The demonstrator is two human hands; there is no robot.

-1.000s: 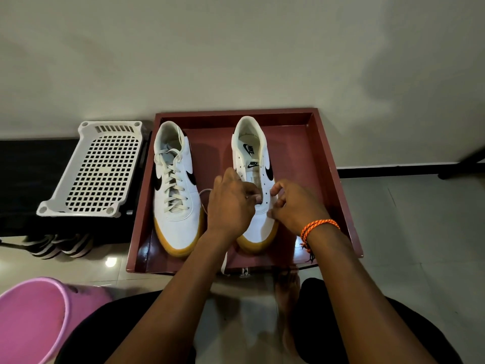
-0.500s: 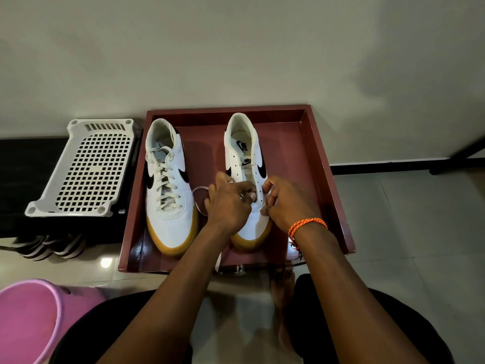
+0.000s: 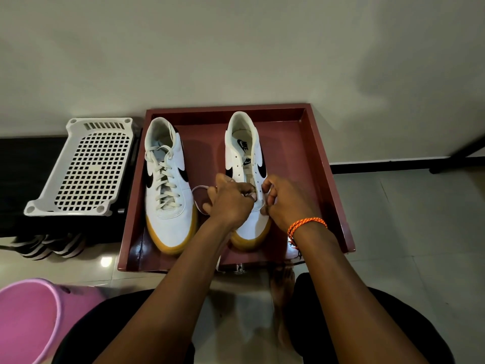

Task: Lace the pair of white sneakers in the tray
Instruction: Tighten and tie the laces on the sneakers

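Glossy tiled floor (image 3: pixel 409 232), pale wall (image 3: pixel 236 48)

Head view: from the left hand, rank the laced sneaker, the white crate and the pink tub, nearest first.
From the left hand:
1. Laced sneaker, just to its left in the tray.
2. White crate, farther left, outside the tray.
3. Pink tub, at the lower-left corner.

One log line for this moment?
left white gum-soled sneaker: laced | right white sneaker: unlaced | both hands: pinching white lace
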